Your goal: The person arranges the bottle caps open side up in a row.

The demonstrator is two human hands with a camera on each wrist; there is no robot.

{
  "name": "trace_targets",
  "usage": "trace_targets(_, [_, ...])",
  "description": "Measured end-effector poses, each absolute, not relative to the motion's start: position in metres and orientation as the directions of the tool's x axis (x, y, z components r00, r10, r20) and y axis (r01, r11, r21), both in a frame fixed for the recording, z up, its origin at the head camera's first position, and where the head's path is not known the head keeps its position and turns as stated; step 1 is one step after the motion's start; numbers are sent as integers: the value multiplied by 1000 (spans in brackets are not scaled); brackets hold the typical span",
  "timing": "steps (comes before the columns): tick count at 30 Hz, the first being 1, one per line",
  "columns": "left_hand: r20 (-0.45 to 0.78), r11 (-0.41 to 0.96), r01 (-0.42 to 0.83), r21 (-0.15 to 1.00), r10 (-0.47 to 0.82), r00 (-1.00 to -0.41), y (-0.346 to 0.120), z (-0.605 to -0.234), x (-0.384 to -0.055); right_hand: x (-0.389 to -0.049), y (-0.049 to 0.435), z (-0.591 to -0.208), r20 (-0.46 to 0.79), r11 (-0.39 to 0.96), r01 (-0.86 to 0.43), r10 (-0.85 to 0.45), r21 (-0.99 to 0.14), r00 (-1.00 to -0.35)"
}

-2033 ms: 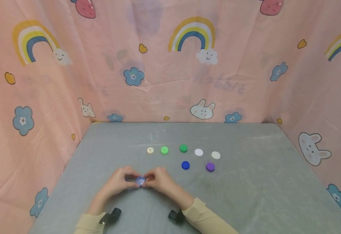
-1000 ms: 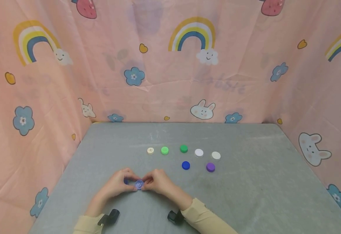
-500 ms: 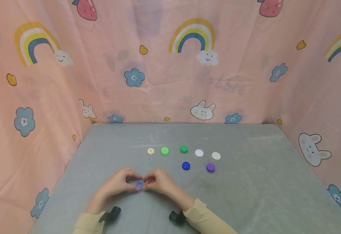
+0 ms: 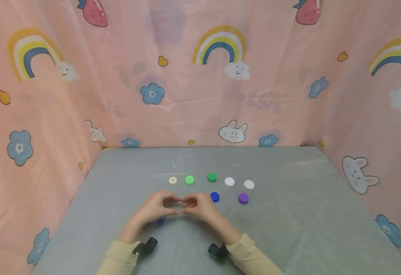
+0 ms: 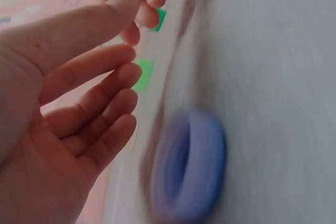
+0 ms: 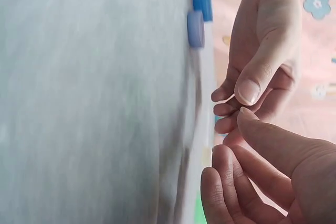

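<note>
A pale blue-violet bottle cap [image 4: 160,222] lies on the table with its hollow side up, just below my left hand [image 4: 159,206]. It shows large and blurred as the same pale cap [image 5: 189,166] in the left wrist view. Neither hand holds anything. My right hand [image 4: 202,206] faces the left one, and their loosely bent fingers nearly meet, perhaps touching at the tips. Beside the pale cap, a darker blue cap [image 6: 203,7] shows in the right wrist view; the left hand hides it from the head camera.
Behind the hands is a row of caps: cream [image 4: 172,180], light green [image 4: 189,180], dark green [image 4: 212,177] and two white ones [image 4: 229,182]. Closer lie a blue cap [image 4: 215,197], partly behind the right hand, and a purple cap [image 4: 243,198]. Pink cloth [image 4: 186,114] surrounds the grey table [image 4: 289,214].
Both hands have let go of the pale blue-violet cap, which now lies on the table. They have moved right and slightly away from me. The head view has shifted a little.
</note>
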State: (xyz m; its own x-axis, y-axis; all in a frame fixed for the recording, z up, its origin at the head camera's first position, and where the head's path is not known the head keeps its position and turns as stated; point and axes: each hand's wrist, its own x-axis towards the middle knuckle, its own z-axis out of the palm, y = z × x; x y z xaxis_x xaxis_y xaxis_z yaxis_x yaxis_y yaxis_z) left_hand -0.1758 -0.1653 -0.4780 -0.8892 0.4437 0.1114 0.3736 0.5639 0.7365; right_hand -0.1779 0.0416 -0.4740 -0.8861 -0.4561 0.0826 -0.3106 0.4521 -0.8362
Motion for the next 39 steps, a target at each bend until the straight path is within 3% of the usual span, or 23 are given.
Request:
trace_targets(13, [128,523,367,769,437,-890,-116,-484,-197,-191,82,-477,85,444,-233,-328,-865,-941])
trace_targets(23, [103,491,305,816,396,-913,-81,-490,-210,-195,103,-472,40,517,-149,-215,-843,-976])
trace_targets(39, [129,504,341,794,408,-904,-57,-500,-223,-195,119,-474,62,582,-106,-95,-806,-994])
